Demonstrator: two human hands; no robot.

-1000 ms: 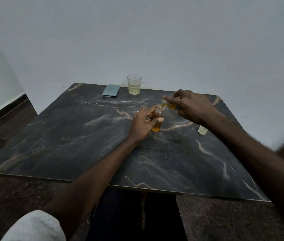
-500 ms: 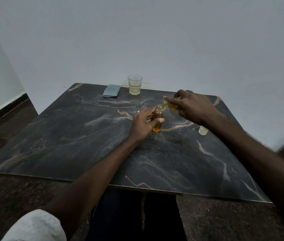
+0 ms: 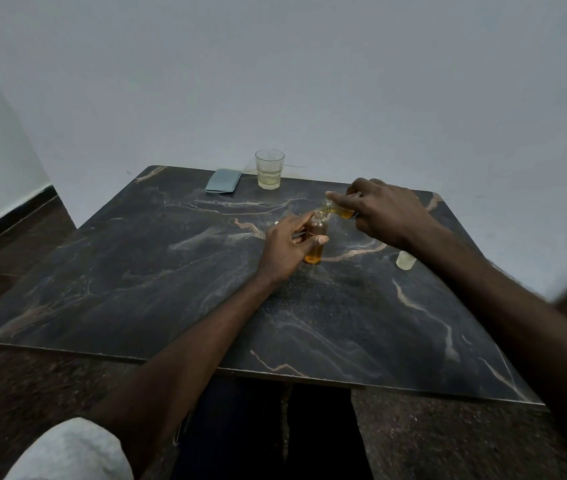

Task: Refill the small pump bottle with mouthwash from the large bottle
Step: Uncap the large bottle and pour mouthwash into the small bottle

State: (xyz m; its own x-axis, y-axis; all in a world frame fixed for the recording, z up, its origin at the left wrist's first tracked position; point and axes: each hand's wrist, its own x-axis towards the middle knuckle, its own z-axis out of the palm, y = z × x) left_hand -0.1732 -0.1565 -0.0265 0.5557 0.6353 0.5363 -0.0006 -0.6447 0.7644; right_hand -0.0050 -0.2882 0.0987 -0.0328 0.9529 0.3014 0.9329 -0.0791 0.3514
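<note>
1. The small clear amber-filled bottle (image 3: 314, 252) is stood on the dark marbled table (image 3: 171, 271), clasped by curled fingers of the left hand (image 3: 285, 249).
2. The larger clear bottle (image 3: 339, 212) is gripped, tilted, in the right hand (image 3: 386, 211), mouth at the small bottle's neck.

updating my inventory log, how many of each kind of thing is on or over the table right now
bottles: 2, the small bottle in the left hand, the tilted bottle in the right hand
drinking glass: 1
pale cap: 1
blue-grey flat item: 1
total: 5
</note>
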